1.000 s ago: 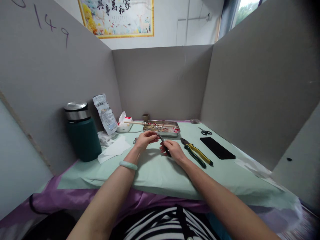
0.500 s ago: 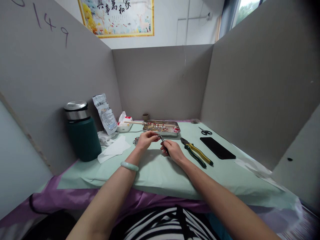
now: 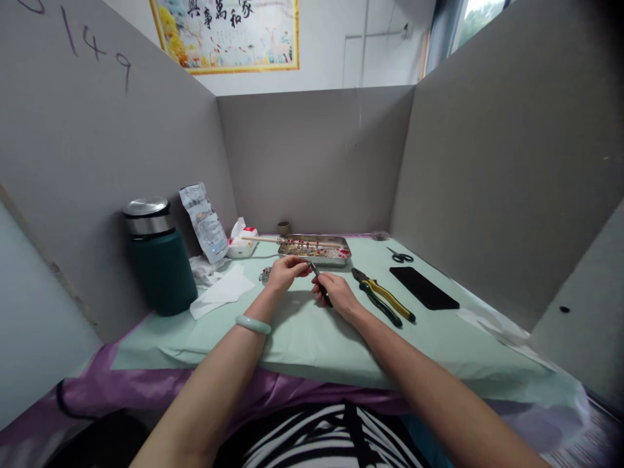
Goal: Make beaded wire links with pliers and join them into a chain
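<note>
My right hand is closed around small dark-handled pliers, their metal tip pointing up and left. That tip meets the fingertips of my left hand, which are pinched on something too small to make out. Just left of my left hand lies a small heap of silvery beadwork, partly covered by the hand. Behind both hands stands a metal tray holding red and gold beads, with a beaded wooden stick resting across it.
Larger pliers with green and yellow handles lie right of my hands. Beyond them are a black phone and scissors. At left stand a green flask, a silver pouch, tissues and white paper. Grey partitions enclose the table.
The small pliers in my right hand have turned slightly, so more of their dark handle shows. My left hand stays in nearly the same place.
</note>
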The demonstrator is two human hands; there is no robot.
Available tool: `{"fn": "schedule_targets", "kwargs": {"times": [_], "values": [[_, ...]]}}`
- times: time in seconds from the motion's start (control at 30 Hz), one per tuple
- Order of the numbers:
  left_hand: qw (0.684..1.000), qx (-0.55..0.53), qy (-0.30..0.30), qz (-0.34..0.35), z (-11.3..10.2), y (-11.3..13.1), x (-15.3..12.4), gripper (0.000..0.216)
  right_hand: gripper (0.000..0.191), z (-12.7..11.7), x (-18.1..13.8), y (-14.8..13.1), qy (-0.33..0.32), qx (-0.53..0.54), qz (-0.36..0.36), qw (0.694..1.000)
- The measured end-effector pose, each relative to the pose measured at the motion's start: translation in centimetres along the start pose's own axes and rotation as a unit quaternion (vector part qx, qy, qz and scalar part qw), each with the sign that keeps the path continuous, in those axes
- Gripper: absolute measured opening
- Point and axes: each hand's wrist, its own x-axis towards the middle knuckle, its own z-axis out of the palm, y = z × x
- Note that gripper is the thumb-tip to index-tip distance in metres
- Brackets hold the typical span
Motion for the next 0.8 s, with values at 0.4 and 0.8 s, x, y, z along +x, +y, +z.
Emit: {"fn": "schedule_targets", "kwargs": {"times": [0.4,0.8], "values": [[0.996,-0.074,-0.011,-0.043,-0.6,0.1,0.0,0.031,0.022,-0.1,-0.6,-0.8,-0.046,0.094,0.046,0.993],[0.99,-0.11,-0.036,-0.079,-1.1,-0.2,0.2,0.03,0.026,-0.5,-0.4,-0.2,0.072,-0.196,-0.121,0.97]]}}
